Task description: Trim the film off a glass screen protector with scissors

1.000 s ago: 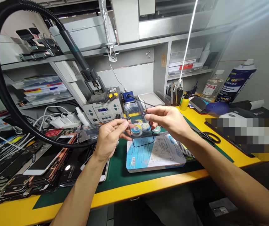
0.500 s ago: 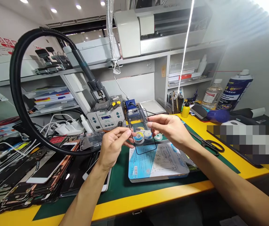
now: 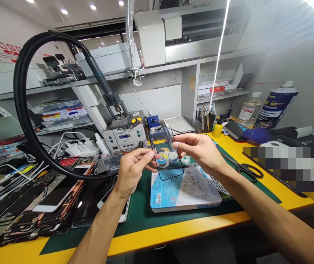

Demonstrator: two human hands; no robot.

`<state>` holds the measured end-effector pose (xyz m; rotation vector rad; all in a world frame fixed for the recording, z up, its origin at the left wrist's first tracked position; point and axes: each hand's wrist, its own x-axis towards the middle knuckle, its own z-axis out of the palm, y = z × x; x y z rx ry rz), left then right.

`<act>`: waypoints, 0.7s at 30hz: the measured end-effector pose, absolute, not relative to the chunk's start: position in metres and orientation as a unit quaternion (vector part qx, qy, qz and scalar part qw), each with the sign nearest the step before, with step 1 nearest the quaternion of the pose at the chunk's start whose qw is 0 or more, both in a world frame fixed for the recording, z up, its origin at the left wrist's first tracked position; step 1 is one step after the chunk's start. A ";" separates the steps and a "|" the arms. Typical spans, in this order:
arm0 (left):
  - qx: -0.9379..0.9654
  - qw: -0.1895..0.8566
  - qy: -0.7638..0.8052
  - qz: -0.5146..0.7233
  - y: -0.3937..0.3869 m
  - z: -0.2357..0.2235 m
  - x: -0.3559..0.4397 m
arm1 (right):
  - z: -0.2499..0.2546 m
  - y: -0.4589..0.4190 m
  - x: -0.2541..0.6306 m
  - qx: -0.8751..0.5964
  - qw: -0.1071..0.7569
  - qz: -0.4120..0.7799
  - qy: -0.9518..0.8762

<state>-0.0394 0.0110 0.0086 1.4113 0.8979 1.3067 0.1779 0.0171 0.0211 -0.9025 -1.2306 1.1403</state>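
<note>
Between both hands, a clear phone-sized glass panel with a thin black border [image 3: 171, 177] is held up and tilted. My left hand [image 3: 131, 172] pinches its left edge with thumb and fingers. On the opposite edge, my right hand [image 3: 202, 149] grips it between thumb and index finger. Small spools [image 3: 163, 160] with yellow and blue labels show through the panel, on the bench behind it. Below lies a thick blue-and-white printed box or book [image 3: 186, 192], apart from the panel.
Stacked phone parts [image 3: 49, 205] cover the left side. A hot-air station [image 3: 125, 135] stands behind, its black hose [image 3: 21, 91] arching at left. Black scissors [image 3: 246, 170] lie to the right, near a yellow bottle [image 3: 217, 129] and a blue spray can [image 3: 276, 106].
The whole view has shifted very slightly. Both hands keep the same grip on the panel, with no other visible movement.
</note>
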 end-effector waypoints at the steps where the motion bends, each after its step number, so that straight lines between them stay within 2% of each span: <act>1: 0.580 0.487 0.369 0.538 0.011 0.009 -0.039 | 0.021 0.017 0.178 -0.385 0.580 0.487 -0.528; 21: 0.562 0.505 0.364 0.545 0.011 0.007 -0.038 | 0.020 0.017 0.175 -0.383 0.595 0.483 -0.516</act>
